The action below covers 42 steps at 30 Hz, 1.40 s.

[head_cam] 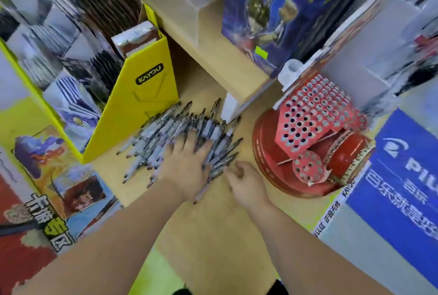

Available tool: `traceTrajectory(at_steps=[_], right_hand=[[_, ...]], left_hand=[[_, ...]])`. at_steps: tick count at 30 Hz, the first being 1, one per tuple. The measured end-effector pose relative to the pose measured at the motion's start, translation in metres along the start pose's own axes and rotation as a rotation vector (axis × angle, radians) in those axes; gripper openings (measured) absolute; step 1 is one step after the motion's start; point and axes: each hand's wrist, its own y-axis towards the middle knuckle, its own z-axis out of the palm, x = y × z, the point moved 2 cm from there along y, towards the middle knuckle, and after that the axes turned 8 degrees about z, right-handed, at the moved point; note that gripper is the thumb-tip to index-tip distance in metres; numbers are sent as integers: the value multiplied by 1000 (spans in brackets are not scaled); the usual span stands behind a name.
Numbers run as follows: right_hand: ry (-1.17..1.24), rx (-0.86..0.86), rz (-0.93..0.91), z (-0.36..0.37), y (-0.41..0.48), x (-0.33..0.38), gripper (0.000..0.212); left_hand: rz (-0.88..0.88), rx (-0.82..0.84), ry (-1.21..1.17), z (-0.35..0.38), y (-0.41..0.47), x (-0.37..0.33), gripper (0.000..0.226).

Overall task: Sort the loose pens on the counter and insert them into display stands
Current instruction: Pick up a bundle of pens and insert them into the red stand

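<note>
Our left hand (187, 164) lies flat, fingers spread, on the pen pile (184, 124) on the wooden counter (213, 223). Our right hand (247, 184) curls at the pile's edge (holding a pen or not, we cannot tell), near the red holed stand (312, 114).

A person's left hand (187, 164) and right hand (246, 183), just below a pile of pens (189, 126), are bare. The left forearm (106, 235) and right forearm (308, 242) are uncovered down to the picture's edge. Far below the pens, between the arms, dark patches (277, 288) of clothing or footwear show, too small to identify.
</note>
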Motion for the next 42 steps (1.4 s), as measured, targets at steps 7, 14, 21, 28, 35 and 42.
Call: traceTrajectory(at_steps=[7,14,21,28,35,42], right_hand=[[123,-65,50,6,10,-1,61],[228,-107,79,15,24,0,90],[266,-101,83,33,52,-31,101],[300,-70,61,13,16,-28,67],[413,-106,97,7,14,-28,76],[436,-75,60,16,14,-35,83]], left_hand=[[68,-113,-52,8,-1,-3,59],[121,-79,-7,22,-17,-13,61],[192,-61,-50,27,-39,-28,58],[219,-101,-144,25,-55,-26,55],[80,-82,-62,5,-11,-18,57],[85,-53,-52,15,-3,-38,53]])
